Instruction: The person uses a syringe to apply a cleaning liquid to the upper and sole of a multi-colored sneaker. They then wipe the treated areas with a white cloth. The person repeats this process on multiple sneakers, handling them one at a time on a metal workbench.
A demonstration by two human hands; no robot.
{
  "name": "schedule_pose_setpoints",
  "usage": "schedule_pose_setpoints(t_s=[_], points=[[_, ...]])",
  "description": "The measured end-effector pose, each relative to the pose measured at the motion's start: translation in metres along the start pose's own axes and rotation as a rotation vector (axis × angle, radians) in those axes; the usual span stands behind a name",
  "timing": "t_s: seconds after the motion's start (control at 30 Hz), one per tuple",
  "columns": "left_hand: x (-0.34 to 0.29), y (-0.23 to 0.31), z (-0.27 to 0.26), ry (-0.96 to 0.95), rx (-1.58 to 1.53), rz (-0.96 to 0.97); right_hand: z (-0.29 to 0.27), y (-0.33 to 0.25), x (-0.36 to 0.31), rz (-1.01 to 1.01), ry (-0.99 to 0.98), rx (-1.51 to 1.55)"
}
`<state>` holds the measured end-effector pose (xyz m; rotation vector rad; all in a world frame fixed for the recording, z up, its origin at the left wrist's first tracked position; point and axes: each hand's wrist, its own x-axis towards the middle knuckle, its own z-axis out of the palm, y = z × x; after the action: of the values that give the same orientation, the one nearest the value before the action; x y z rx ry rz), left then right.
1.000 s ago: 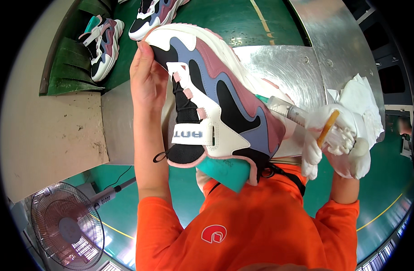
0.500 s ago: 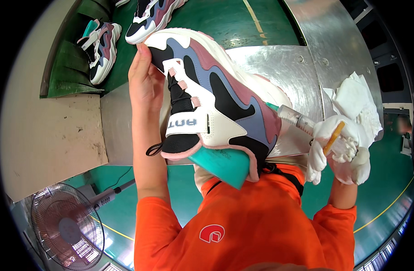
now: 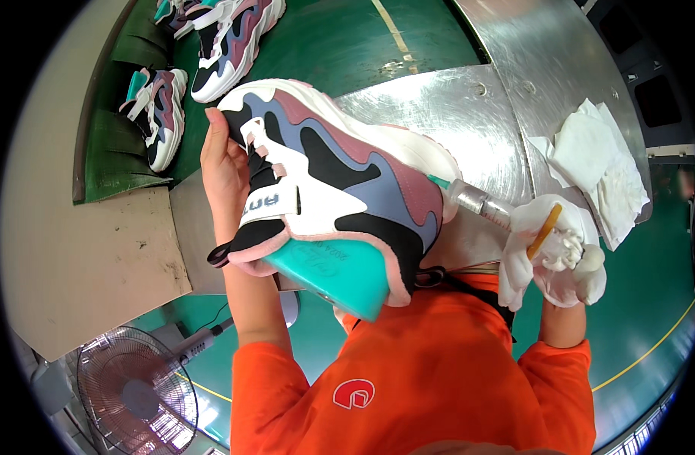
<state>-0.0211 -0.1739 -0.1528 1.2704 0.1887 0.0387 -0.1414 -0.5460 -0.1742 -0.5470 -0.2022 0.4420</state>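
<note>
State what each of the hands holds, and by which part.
Left hand: the multicoloured sneaker, gripped at its laced tongue side. Right hand, white-gloved: a syringe-like tool, held at its rear end.

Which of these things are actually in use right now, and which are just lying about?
In use: sneaker held by left hand; syringe-like tool in gloved right hand, tip at the sneaker.
Lying about: white cloths, other sneakers, fan.

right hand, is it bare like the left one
No, the right hand wears a white glove and grips a syringe-like tool against the shoe, while the bare left hand holds that shoe.
</note>
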Motion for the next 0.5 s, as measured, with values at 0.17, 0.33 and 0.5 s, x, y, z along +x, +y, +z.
schedule_pose_setpoints(t_s=[0.17,0.33,0.5], points=[[-0.015,-0.001,0.032,0.211,0.105,0.055,0.005,0.003,-0.002,-0.097,0.070,-0.170],[-0.021,0.013,0.026,0.000,-0.050,-0.202,0.011,0.005,-0.007,-0.091,0.186,-0.116],[-0.027,0.007,0.049,0.082,0.185,-0.048,-0.003,0.013,-0.010,-0.075,0.139,0.081]])
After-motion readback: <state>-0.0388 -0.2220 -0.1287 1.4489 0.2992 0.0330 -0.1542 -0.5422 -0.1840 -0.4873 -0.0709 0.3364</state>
